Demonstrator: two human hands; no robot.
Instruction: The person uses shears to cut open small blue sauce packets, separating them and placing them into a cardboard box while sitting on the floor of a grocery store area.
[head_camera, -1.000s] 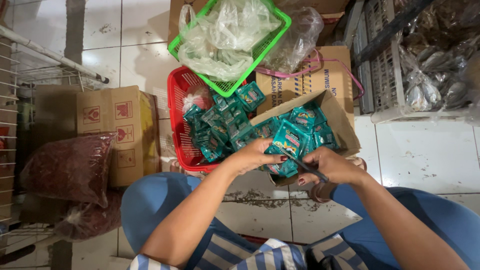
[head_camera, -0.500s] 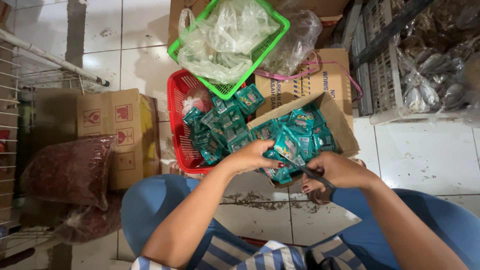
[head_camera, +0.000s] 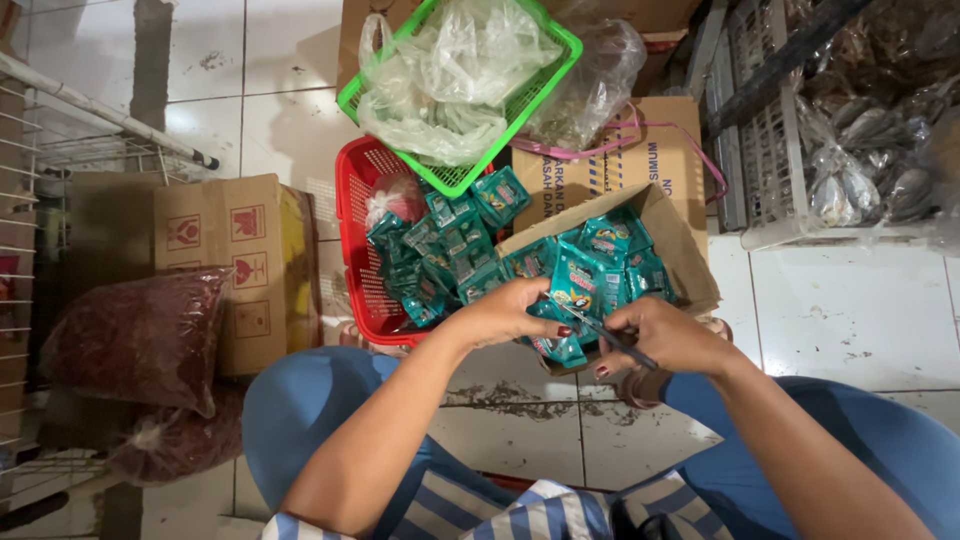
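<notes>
My left hand pinches a strip of small teal sachets over an open cardboard box full of the same sachets. My right hand grips dark scissors, whose blades point at the strip beside my left fingers. A red basket to the left holds several loose teal sachets. Both hands hover above my knees in blue trousers.
A green basket with clear plastic bags rests on the red one. Closed cardboard boxes and bags of dark red dried goods lie at the left. A crate with bagged dried fish stands at the right. The floor is white tile.
Both hands have shifted slightly lower and nearer each other, with the scissors now against the strip held by my left hand.
</notes>
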